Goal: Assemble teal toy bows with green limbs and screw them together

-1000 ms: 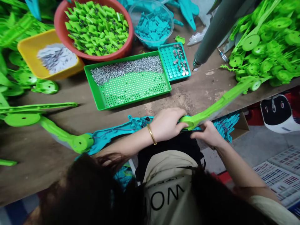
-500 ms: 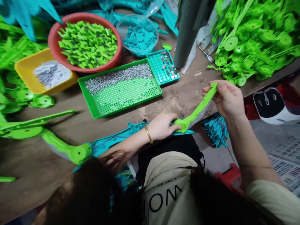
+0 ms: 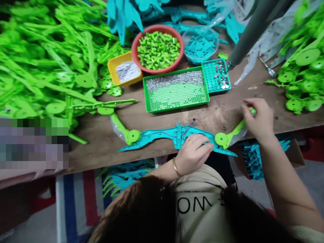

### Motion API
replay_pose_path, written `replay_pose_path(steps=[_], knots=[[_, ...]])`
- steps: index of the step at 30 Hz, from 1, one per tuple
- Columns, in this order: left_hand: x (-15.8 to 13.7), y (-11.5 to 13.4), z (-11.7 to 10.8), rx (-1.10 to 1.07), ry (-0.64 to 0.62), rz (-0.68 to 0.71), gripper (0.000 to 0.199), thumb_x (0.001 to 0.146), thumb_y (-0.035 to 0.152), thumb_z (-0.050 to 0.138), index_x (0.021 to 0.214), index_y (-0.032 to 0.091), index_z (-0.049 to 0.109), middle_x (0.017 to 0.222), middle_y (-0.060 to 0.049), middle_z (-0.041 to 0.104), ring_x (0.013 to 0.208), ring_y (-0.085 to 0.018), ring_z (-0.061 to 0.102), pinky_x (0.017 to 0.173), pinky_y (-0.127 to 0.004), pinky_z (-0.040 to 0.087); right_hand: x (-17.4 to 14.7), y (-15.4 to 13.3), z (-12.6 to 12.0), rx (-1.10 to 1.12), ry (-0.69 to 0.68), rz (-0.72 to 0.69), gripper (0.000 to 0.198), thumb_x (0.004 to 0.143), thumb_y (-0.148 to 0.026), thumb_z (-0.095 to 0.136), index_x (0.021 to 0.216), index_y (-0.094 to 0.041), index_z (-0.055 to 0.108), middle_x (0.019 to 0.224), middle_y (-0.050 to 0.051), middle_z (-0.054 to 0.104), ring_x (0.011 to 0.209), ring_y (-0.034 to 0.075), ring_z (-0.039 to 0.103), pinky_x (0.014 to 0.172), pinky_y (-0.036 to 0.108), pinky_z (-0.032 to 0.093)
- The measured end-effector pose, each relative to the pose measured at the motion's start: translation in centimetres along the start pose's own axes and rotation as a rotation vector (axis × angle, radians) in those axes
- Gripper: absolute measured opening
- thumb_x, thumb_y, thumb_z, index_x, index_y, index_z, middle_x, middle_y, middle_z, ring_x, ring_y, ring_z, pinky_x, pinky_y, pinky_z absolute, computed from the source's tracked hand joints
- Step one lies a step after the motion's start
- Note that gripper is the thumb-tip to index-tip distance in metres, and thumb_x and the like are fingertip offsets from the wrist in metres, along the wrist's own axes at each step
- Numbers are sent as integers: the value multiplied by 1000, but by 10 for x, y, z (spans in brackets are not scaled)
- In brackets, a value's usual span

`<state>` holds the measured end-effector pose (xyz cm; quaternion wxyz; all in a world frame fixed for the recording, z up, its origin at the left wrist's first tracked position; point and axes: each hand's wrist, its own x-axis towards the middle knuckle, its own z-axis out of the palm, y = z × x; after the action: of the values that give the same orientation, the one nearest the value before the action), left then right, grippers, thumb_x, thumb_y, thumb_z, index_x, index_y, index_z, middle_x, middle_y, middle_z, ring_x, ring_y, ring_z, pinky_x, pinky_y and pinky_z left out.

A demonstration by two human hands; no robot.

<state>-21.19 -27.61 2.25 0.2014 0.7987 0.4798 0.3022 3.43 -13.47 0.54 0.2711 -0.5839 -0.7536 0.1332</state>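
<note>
A teal plastic toy bow body lies along the table's front edge, a thin wire on it. Round green joints join it to a green limb on the left and a second green limb on the right. My right hand is closed around the far tip of the right limb, covering most of that tip. Over the right half of the teal body is my left hand, its fingers curled and held together. What these fingers hold, if anything, is hidden.
Behind the bow stand a green tray of small metal pins, a teal tray with metal discs, a red bowl of green pieces and a yellow tub. Green parts heap up left. A grey post rises behind.
My left hand has come off the right round joint and moved left over the teal body. My right hand still holds the limb tip. The view has swung left.
</note>
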Motion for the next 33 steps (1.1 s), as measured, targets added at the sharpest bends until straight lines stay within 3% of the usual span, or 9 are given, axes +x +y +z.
replay_pose_path(steps=[3,5,9,13,17,24,28,31,33], knots=[[-34,-11,-10,70,204,-256,16,95,24,52,98,20,67,92,-7,69,91,-17,63,86,-35,50,-1,-52,15,195,-292,-148,21,91,-33,53,100,-23,69,101,9,72,93,25,66,86,41,51],[-46,-17,-13,112,262,-365,17,95,28,54,102,19,67,92,-7,70,89,-18,64,84,-35,50,-2,-82,32,225,-448,-210,25,91,-37,54,103,-22,70,101,10,72,93,26,66,83,41,50],[-51,-21,-5,168,287,-333,28,95,28,55,118,14,63,90,-8,72,86,-18,65,83,-34,49,-3,-114,62,141,-587,-247,29,88,-36,60,110,-19,69,103,12,71,92,27,65,80,40,49],[-46,-27,8,229,362,-215,21,96,20,52,109,14,68,89,-7,73,82,-17,65,79,-31,48,-5,-120,63,227,-526,-328,18,89,-27,59,101,-20,70,98,9,71,90,23,65,79,36,51],[-42,-39,13,201,418,-222,20,97,20,51,104,15,69,89,-7,73,82,-17,66,80,-31,49,-18,-120,48,310,-423,-390,16,90,-21,58,103,-21,67,98,5,72,90,19,67,79,32,54],[-36,-51,8,90,367,-240,18,97,25,52,107,14,63,89,-6,73,84,-17,66,82,-31,51,-51,-112,38,231,-302,-649,26,89,-9,56,111,-23,61,104,6,73,97,19,68,84,34,54],[-34,-59,1,9,295,-137,24,98,21,47,117,14,61,97,-6,73,89,-15,65,84,-29,51,-60,-109,37,151,-307,-829,32,86,-6,57,115,-20,59,108,8,73,99,22,67,82,37,51],[-33,-65,-1,12,223,-53,26,99,18,44,113,18,66,97,-4,73,89,-14,64,82,-29,50,-57,-112,36,205,-363,-827,29,87,-7,56,111,-21,61,105,7,73,99,20,67,84,35,50],[-33,-68,0,26,230,-31,26,99,19,44,105,18,69,95,-4,73,88,-14,64,82,-29,49,-50,-116,36,276,-407,-733,23,89,-10,56,107,-22,64,104,6,73,100,18,66,87,34,50]])
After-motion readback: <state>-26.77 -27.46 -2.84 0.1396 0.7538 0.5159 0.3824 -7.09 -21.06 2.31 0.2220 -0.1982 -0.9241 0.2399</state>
